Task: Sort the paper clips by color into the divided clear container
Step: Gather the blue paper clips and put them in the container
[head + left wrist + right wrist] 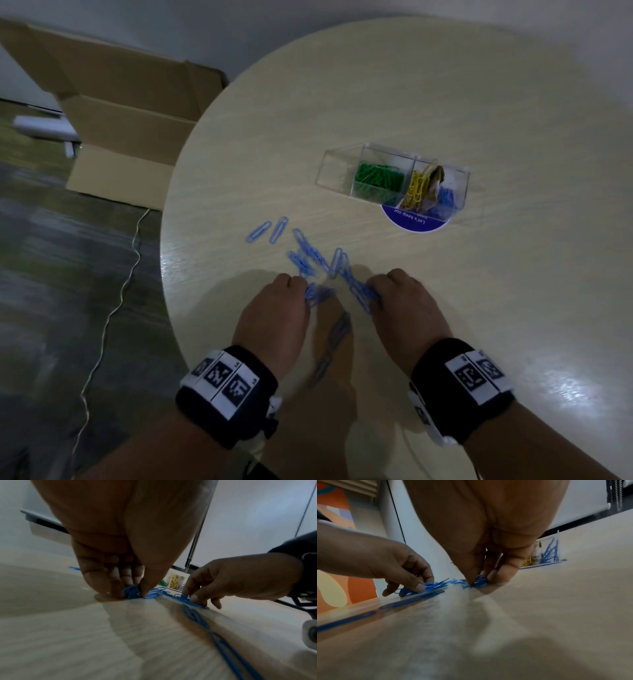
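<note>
Your left hand [274, 308] pinches a small bunch of blue paper clips [317, 260] against the round wooden table [394, 85], thumb and fingertips closed on them; your right hand [404, 301] pinches another bunch just beside it, with loose blue clips fanned out on the tabletop beyond both hands. The divided clear container [394, 176] sits farther out on a round blue sticker [416, 219]: green clips [378, 176] in one compartment, yellow clips [416, 190] and a few blue in the next. An open cardboard box [120, 116] stands on the floor to your left.
</note>
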A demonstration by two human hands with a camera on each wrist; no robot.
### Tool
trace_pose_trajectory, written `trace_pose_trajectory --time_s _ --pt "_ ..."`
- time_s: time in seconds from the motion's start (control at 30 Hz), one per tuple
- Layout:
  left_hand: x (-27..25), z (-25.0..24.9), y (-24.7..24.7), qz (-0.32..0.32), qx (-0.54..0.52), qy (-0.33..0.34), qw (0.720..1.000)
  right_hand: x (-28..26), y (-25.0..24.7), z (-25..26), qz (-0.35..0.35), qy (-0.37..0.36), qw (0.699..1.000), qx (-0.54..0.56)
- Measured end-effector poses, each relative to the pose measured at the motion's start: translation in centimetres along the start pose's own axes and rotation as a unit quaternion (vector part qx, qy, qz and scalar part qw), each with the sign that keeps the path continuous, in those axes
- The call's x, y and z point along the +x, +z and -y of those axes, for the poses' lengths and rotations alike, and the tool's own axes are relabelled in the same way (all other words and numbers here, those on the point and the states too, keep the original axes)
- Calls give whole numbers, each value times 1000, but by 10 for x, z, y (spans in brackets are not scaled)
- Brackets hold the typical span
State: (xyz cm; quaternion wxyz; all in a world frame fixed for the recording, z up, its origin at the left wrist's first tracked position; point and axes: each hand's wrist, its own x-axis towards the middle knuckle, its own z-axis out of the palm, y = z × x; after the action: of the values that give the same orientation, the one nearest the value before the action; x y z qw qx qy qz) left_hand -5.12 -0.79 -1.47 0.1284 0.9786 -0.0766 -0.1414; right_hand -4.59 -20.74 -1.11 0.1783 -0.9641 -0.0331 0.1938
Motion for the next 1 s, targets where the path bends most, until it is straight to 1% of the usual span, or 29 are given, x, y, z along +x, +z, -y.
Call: trace_pose_trajectory --time_s 0.1,0.17,0.23,0.3,0.37,0.43,0.5,0.6,0.67,0.7,0.77,0.83,0.93,1.0 --pt "-3 2 0 -2 6 18 1000 -6 -2 -9 -12 -5 999 -35" --pt "-3 4 0 1 20 24 1000 -8 -4 -10 -3 -7 1000 -20" --pt "-4 3 0 9 34 47 998 -9 -2 -10 6 -18 1000 -15" --pt "-4 0 -1 20 60 64 996 -10 2 -11 -5 -27 999 -21" --pt "-3 -5 -3 27 86 71 993 -12 5 -15 -1 -8 1000 -30" --pt "0 -9 -6 30 98 82 991 -14 8 -20 -13 -12 999 -42" --pt "6 -14 -10 27 100 95 990 -17 4 -26 -22 -19 1000 -13" --pt "20 -25 -20 18 48 104 993 -22 -7 -39 -30 8 997 70" --pt "35 -42 -33 -4 -18 102 995 -27 -15 -48 -59 26 990 129" --pt "44 -53 -39 -15 -57 105 993 -29 -19 -53 -87 31 984 150" --pt "66 -77 -52 -32 -123 108 986 -31 -28 -62 -143 39 974 169" --pt "92 -101 -60 -59 -162 107 979 -32 -38 -70 -190 47 965 176" --pt "128 -131 -63 -80 -212 100 969 -29 -53 -82 -247 56 950 184" --pt "146 -148 -63 -85 -227 98 965 -27 -58 -88 -272 64 941 190"
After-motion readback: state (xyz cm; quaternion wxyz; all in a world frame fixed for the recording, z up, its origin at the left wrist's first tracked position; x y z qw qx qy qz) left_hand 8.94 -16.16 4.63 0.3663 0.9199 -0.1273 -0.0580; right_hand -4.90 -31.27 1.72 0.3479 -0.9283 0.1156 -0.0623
